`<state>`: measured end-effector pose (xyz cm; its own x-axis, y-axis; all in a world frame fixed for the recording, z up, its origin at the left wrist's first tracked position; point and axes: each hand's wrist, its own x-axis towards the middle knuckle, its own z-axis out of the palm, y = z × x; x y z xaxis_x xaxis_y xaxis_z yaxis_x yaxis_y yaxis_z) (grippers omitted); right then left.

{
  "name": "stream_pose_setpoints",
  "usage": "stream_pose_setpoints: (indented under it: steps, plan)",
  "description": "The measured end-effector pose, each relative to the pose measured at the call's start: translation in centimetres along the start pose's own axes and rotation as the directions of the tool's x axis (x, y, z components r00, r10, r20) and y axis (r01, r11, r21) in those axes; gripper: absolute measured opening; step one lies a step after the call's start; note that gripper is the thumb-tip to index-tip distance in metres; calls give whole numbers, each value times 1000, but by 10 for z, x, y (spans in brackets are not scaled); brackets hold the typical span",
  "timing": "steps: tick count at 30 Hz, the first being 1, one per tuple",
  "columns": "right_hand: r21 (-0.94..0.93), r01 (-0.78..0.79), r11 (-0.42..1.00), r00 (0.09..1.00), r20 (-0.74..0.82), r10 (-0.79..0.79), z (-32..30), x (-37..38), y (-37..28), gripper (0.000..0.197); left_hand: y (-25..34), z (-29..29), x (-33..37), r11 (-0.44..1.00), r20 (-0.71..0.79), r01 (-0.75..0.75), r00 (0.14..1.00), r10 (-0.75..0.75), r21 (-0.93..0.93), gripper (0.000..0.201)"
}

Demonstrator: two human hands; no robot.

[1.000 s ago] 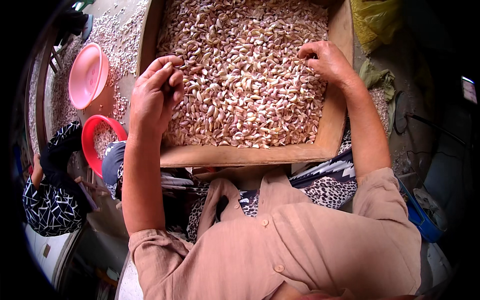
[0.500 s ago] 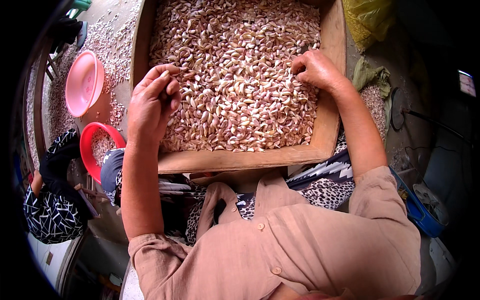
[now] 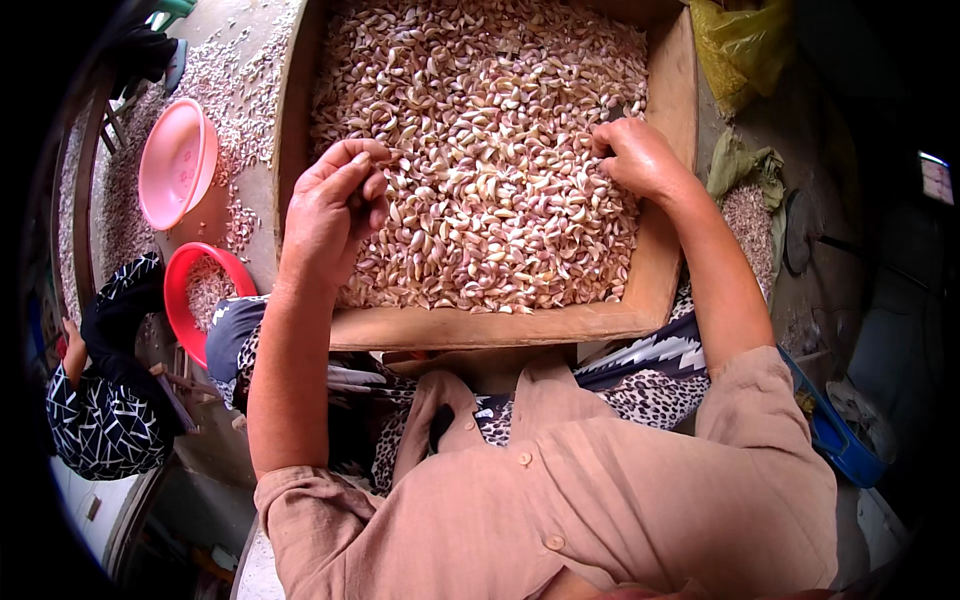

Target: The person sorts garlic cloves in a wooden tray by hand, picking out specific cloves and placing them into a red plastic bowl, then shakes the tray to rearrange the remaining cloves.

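A dusty grey concrete floor [image 3: 250, 60] strewn with pale papery garlic skins lay around the work spot. Across the person's lap rested a shallow rectangular wooden tray [image 3: 480, 328], filled almost edge to edge with unpeeled pinkish-white garlic cloves [image 3: 480, 150]. The left hand [image 3: 335, 215] hovered over the tray's left part, fingers curled in with the thumb and fingertips pinched together near the cloves; whether a clove sat between them could not be told. The right hand [image 3: 640, 160] lay on the heap by the tray's right wall, fingers bent down into the cloves, touching them. On the floor to the left stood a round pink plastic basin [image 3: 178, 162], and nearer, just beside the tray's corner, a round red plastic bowl [image 3: 205, 300] holding some cloves. A yellow plastic bag [image 3: 740, 45] sat beyond the tray's right corner. Another person in a black-and-white patterned garment [image 3: 100, 420] crouched at the far left.
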<state>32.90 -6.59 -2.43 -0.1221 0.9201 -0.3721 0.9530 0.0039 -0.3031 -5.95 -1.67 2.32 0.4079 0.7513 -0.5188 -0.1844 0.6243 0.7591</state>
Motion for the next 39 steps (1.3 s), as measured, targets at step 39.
stream_pose_setpoints:
  steps: [39]
  plan:
    - [890,187,417,982,-163,-93,-17,-5,-45,23,-50,54,-2,943,72,287,951,-302,171,13]
